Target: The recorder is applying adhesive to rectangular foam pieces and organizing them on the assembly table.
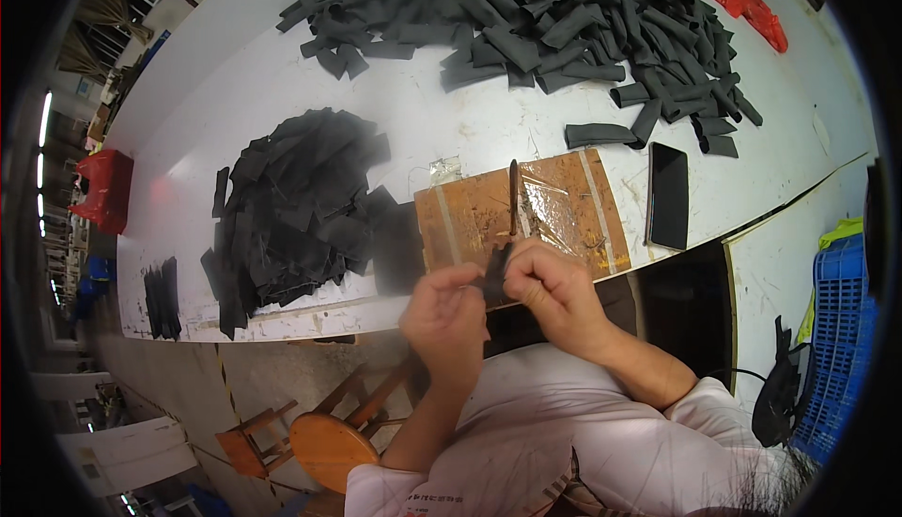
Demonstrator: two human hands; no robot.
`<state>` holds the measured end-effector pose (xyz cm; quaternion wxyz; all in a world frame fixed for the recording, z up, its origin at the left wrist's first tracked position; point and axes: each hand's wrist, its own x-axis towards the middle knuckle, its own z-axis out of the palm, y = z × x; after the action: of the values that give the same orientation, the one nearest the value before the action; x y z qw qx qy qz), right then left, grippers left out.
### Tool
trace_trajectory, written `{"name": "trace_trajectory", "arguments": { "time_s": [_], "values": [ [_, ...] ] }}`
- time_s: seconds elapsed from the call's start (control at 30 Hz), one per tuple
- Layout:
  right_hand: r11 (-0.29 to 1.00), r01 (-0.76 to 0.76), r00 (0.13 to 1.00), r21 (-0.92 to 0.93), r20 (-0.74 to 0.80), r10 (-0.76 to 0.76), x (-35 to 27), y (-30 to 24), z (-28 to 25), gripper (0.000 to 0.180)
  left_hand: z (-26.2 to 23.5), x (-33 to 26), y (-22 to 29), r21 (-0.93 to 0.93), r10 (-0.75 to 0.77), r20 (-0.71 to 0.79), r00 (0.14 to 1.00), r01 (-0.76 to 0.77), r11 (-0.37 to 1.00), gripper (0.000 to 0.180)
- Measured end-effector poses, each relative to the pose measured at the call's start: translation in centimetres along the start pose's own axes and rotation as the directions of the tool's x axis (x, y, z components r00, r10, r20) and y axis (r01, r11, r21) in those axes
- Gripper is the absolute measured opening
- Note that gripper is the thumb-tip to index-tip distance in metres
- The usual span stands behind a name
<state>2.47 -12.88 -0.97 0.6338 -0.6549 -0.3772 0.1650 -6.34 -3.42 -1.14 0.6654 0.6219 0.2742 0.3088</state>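
A small black fabric piece (495,271) is pinched between my two hands at the near edge of the table. My left hand (445,318) has its fingers closed at the piece's left side. On the other side my right hand (556,293) is closed on it with bent fingers, hiding part of it. Just beyond the hands lies a wooden board (460,205) with strips of clear tape. A thin dark upright tool (514,200) rises from the board; its lower end is partly hidden by the fabric and my right hand.
Flat black fabric pieces (301,207) are heaped on the left, with a small stack (162,297) beyond them. Many black fabric tubes (564,24) cover the far side. A phone (668,196) lies right of the board. A blue crate (836,329) stands at right, a wooden stool (334,449) below.
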Motion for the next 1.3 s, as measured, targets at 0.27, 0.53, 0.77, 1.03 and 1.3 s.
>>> {"name": "trace_trajectory", "arguments": {
  "time_s": [0.27,0.53,0.77,1.03,1.3],
  "values": [
    [0.798,-0.427,0.904,0.425,0.230,0.360,0.0,-1.8,-1.5,0.006,-2.1,2.0,1.4,-0.571,-0.163,0.667,0.727,0.639,0.515,0.042],
    [0.939,-0.248,0.960,0.239,0.192,0.205,6.9,-7.6,-4.4,0.018,0.9,6.7,7.9,-0.623,0.039,0.782,0.622,0.779,0.067,0.043],
    [0.722,-0.496,0.862,0.483,0.375,0.341,8.7,-2.6,-5.4,0.022,1.0,9.8,5.2,-0.534,-0.282,0.790,0.544,0.837,0.118,0.031],
    [0.755,-0.435,0.894,0.490,0.337,0.296,8.6,-2.1,-5.2,0.021,0.9,10.3,3.2,-0.506,-0.008,0.836,0.549,0.775,0.378,0.042],
    [0.800,-0.399,0.911,0.449,0.294,0.289,8.1,-2.9,-5.1,0.019,1.9,8.3,6.4,-0.231,-0.056,0.471,0.880,0.184,0.955,0.019]
  ]
}}
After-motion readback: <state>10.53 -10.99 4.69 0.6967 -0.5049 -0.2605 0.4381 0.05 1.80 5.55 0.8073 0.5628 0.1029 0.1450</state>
